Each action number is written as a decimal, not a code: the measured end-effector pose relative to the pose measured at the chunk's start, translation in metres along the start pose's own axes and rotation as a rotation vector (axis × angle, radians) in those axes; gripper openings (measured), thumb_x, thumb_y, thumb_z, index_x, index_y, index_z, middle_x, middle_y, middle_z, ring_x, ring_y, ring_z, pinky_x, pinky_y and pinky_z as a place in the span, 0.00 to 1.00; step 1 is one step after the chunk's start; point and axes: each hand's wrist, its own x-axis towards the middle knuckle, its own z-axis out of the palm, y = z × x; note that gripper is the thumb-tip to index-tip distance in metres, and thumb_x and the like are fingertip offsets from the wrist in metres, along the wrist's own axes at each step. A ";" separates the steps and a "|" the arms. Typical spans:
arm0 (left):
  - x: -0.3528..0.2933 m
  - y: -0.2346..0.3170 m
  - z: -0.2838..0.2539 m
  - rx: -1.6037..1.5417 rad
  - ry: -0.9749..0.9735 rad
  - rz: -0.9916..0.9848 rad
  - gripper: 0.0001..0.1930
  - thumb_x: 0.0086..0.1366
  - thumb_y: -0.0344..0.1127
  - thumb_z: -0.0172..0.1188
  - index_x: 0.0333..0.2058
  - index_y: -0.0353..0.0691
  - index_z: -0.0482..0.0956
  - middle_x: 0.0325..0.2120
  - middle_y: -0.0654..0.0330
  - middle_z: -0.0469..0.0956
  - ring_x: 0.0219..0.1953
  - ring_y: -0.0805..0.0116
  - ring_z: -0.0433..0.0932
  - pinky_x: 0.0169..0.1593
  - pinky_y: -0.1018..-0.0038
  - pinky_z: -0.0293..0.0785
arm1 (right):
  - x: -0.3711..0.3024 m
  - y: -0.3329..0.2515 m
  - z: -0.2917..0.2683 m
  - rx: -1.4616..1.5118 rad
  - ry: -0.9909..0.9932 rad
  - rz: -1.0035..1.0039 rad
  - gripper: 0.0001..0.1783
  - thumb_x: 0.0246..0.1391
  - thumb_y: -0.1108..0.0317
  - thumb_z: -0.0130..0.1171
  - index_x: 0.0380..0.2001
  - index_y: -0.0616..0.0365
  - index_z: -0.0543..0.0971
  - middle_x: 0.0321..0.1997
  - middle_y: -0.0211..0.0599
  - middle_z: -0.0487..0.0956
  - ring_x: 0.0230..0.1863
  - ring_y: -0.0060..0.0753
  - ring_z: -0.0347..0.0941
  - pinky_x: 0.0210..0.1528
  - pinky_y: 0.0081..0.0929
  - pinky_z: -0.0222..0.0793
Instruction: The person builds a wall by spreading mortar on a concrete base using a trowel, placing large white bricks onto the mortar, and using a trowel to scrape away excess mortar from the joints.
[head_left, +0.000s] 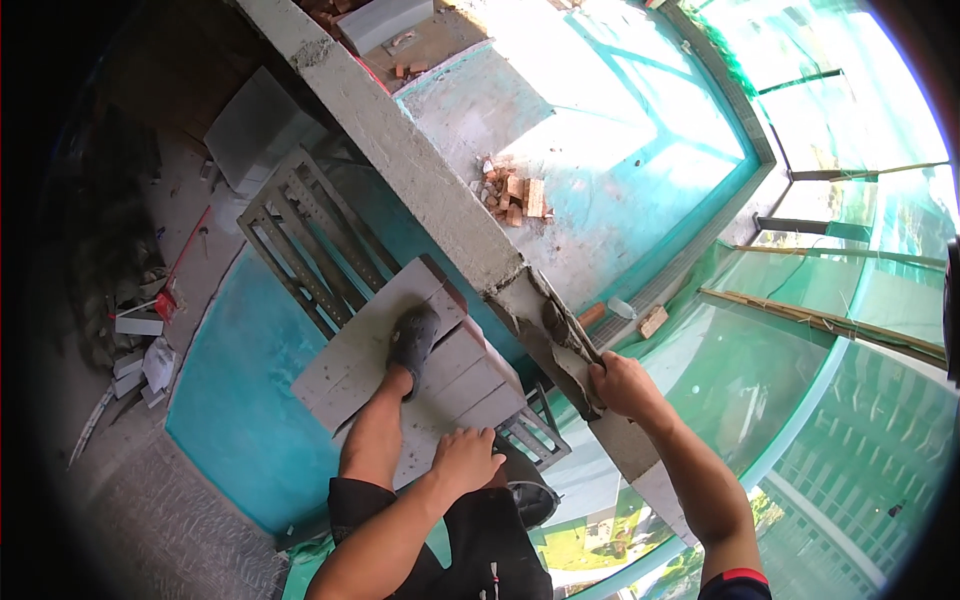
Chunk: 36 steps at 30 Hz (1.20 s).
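Note:
My right hand (625, 385) is closed round the handle of a mortar-smeared trowel (545, 330), a long grey metal blade. The blade lies along the top of a narrow wall (440, 210), where wet-looking mortar shows beside it. My left hand (465, 460) hangs loosely over my bent knee, fingers apart and slightly curved, with nothing visible in it. Just beyond its fingers are the grey boards (460, 370) of a raised platform, on which my foot in a dark clog (412, 335) is planted. Partly hidden by my leg, a black bucket (535, 495) is beside my left hand.
A slatted metal frame (310, 235) supports the platform. Beyond the wall, broken bricks (515, 190) lie on a turquoise-edged floor far below. Green netting (740, 370) and bamboo poles (820, 320) hang at the right. Rubble and blocks (135, 350) lie at the left.

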 end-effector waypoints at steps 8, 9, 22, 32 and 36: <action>-0.006 0.026 -0.039 -0.175 0.132 -0.155 0.20 0.60 0.46 0.59 0.44 0.36 0.73 0.39 0.46 0.78 0.46 0.46 0.77 0.50 0.54 0.71 | -0.001 0.066 -0.029 -0.341 -0.281 0.108 0.19 0.56 0.60 0.50 0.25 0.67 0.80 0.31 0.59 0.78 0.37 0.61 0.75 0.42 0.49 0.70; -0.004 0.024 -0.040 -0.144 0.156 -0.168 0.20 0.60 0.46 0.59 0.44 0.36 0.73 0.39 0.46 0.78 0.45 0.46 0.77 0.50 0.54 0.71 | -0.012 0.080 -0.021 -0.213 -0.147 0.155 0.20 0.56 0.58 0.51 0.25 0.67 0.79 0.30 0.60 0.78 0.37 0.61 0.75 0.42 0.50 0.70; 0.002 0.014 -0.017 -0.126 0.203 -0.226 0.20 0.60 0.48 0.58 0.42 0.36 0.74 0.40 0.44 0.78 0.45 0.43 0.76 0.49 0.54 0.72 | -0.233 -0.014 -0.014 1.542 0.022 0.333 0.10 0.62 0.66 0.46 0.29 0.60 0.69 0.14 0.33 0.66 0.11 0.25 0.63 0.13 0.24 0.59; -0.001 0.024 -0.006 -0.013 0.044 -0.197 0.24 0.61 0.48 0.58 0.47 0.34 0.74 0.45 0.42 0.77 0.49 0.43 0.75 0.53 0.54 0.70 | -0.187 -0.030 0.073 2.016 -0.269 0.497 0.16 0.67 0.56 0.44 0.25 0.46 0.61 0.17 0.21 0.54 0.13 0.17 0.48 0.15 0.20 0.44; -0.007 0.022 -0.006 0.025 -0.054 -0.207 0.23 0.61 0.48 0.57 0.46 0.35 0.74 0.44 0.42 0.77 0.49 0.42 0.75 0.53 0.55 0.69 | -0.155 -0.064 0.100 2.032 -0.220 0.456 0.15 0.67 0.58 0.44 0.25 0.47 0.59 0.16 0.21 0.56 0.13 0.18 0.49 0.15 0.22 0.49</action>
